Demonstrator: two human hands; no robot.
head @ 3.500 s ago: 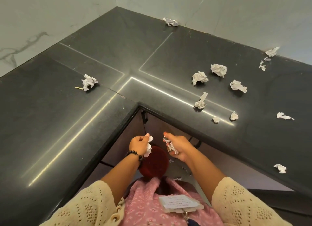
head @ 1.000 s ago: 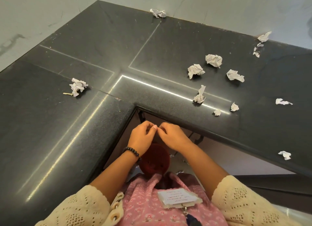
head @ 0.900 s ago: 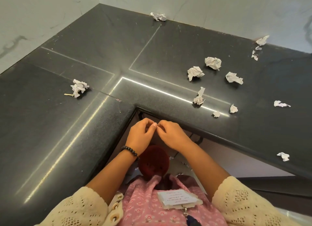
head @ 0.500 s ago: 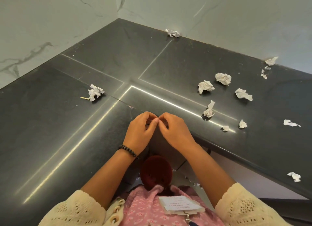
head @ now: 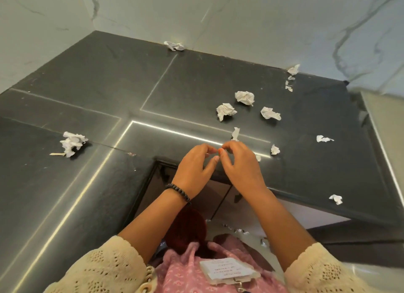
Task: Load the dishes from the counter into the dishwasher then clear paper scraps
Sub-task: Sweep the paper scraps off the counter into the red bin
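Crumpled white paper scraps lie scattered on the dark L-shaped counter point(head: 153, 84): one at the left point(head: 73, 142), one by the back wall point(head: 175, 45), a group right of centre point(head: 244, 97) point(head: 225, 111) point(head: 270, 113), and smaller bits further right point(head: 324, 138) point(head: 336, 199). My left hand point(head: 194, 170) and my right hand point(head: 240, 163) hover over the counter's inner corner, fingertips nearly touching each other. The left hand's thumb and fingers are apart and hold nothing. My right hand's fingers are curled, its palm hidden. A thin scrap point(head: 235, 133) stands just beyond the right fingertips.
A dark red round bin point(head: 188, 229) sits on the floor below my arms, against the cabinet fronts. Small paper bits point(head: 240, 230) lie on the floor beside it. Marble walls close the counter at the back and left.
Paper wads that both hands held over the red bin are gone from them. The hands came together, rose from below the counter edge and now sit over the counter's corner.
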